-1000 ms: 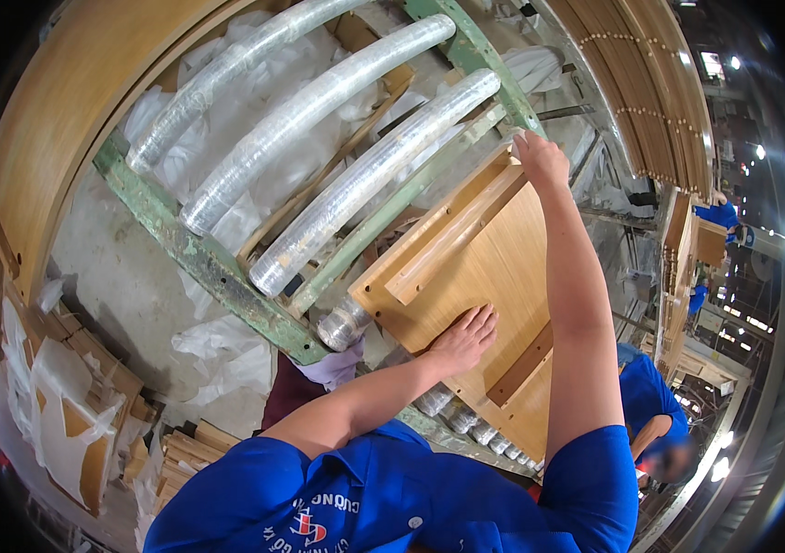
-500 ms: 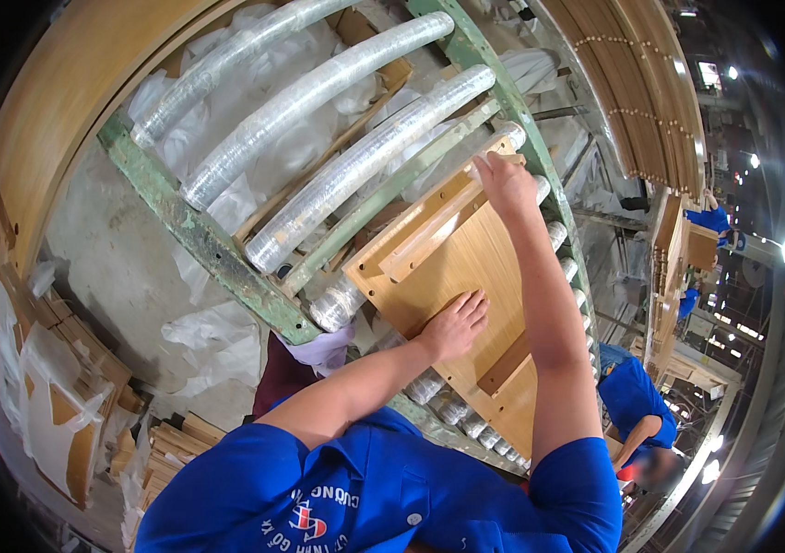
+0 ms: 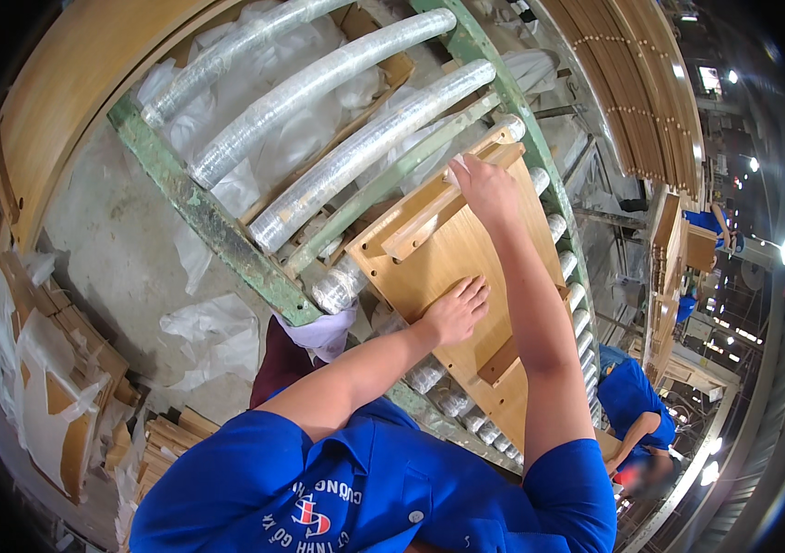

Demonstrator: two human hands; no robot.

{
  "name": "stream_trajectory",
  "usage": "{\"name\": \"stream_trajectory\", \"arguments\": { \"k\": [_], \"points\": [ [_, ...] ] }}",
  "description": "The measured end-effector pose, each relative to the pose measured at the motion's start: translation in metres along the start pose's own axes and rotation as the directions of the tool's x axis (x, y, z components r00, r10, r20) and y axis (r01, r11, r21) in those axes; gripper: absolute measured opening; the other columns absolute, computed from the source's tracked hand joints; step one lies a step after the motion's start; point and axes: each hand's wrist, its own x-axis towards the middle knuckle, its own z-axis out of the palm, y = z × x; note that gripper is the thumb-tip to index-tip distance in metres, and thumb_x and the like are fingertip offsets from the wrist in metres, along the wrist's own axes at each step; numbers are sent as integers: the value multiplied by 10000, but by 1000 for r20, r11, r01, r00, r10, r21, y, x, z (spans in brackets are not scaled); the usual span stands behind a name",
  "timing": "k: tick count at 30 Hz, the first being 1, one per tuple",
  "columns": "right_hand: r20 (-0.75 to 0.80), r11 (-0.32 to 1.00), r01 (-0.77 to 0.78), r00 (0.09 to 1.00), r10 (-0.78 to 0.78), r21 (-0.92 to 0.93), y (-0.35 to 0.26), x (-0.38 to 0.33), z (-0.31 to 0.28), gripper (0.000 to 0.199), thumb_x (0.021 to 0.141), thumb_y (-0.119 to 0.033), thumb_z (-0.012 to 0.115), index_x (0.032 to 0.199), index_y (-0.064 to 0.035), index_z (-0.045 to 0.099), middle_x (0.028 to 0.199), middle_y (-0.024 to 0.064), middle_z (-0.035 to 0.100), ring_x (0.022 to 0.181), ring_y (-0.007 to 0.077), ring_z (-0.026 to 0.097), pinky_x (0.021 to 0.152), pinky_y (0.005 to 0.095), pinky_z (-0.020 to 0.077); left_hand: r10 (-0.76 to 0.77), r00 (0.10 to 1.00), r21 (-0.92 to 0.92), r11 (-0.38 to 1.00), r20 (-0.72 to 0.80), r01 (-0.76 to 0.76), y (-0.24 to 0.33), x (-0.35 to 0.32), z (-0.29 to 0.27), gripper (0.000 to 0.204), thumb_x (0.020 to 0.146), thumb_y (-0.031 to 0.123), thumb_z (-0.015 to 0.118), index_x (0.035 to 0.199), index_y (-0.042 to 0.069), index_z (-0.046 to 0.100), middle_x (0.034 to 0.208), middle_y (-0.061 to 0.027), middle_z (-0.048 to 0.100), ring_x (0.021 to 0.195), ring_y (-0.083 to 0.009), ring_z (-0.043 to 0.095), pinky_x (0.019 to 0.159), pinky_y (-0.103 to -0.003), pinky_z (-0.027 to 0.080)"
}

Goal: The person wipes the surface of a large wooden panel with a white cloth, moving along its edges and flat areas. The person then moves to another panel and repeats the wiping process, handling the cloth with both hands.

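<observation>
A wooden panel (image 3: 466,249) lies on a conveyor with plastic-wrapped rollers, with rails fixed across its face. My left hand (image 3: 457,311) rests flat on the panel's face, fingers stretched out. At the far rail (image 3: 424,226), my right hand (image 3: 489,189) is closed, with a small white piece (image 3: 455,170) showing at its fingertips. That piece touches the rail's top edge; whether it is cloth or paper I cannot tell. A shorter wooden crosspiece (image 3: 500,361) crosses the panel nearer me, partly hidden behind my right forearm.
The green conveyor frame (image 3: 217,226) runs past the panel, with wrapped rollers (image 3: 374,152) beyond it. White plastic sheeting (image 3: 212,341) lies on the floor at left. Wooden pieces (image 3: 171,442) are stacked at lower left. A person in blue (image 3: 634,401) works at the right.
My right hand has slid left along the far rail, away from its right end, with the white piece. My left hand stays flat in about the same place.
</observation>
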Motion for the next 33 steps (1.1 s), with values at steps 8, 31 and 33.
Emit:
{"name": "stream_trajectory", "arguments": {
  "k": [8, 31, 33],
  "points": [
    [20, 994, 65, 998, -67, 90, -35, -31, 5, 333, 898, -375, 514, 809, -65, 597, 658, 176, 629, 655, 349, 639, 617, 456, 512, 11, 999, 12, 1000, 46, -12, 0, -2, -6, 515, 875, 362, 451, 1304, 77, 461, 1417, -114, 374, 1352, -311, 242, 1121, -485, 124],
    [-98, 954, 274, 960, -263, 120, -100, -86, 25, 249, 848, -315, 606, 761, -83, 587, 536, 121, 583, 527, 303, 621, 481, 388, 497, -31, 998, -415, 910, -56, 5, -5, -5, 30, 451, 910, 346, 369, 1284, 106, 446, 1421, -130, 365, 1327, -342, 293, 1110, -488, 180],
    [-110, 958, 244, 967, -229, 153, -98, -96, 28, 237, 855, -316, 599, 840, -81, 620, 609, 122, 619, 551, 296, 622, 491, 387, 485, 53, 999, -557, 829, 4, -41, -7, -29, 5, 423, 893, 323, 419, 1247, 101, 483, 1335, -143, 456, 1252, -314, 397, 1072, -456, 261]
  ]
}}
